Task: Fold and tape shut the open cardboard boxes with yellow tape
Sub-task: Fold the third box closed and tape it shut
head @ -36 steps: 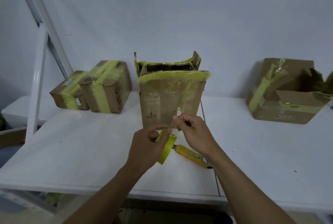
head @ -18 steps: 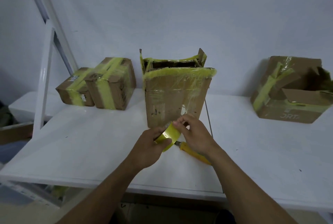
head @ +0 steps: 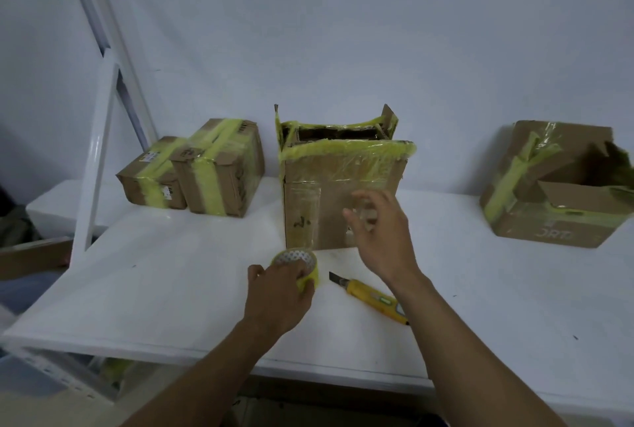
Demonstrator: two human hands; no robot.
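With left hand (head: 278, 296) gripping the tape roll (head: 297, 263) at lower centre, right hand (head: 380, 231) loose-fingered and empty, flatten the flaps of the centre box (head: 329, 193). Draw tape taut across the seam.

A single head-worn wide-angle view looks forward and down across the white table (head: 171, 289) toward the wall. Both hands sit near, low in the frame, forearms entering from the bottom edge.

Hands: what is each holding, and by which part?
Left hand grips the tape roll by its outer rim; right hand, blurred, holds nothing.
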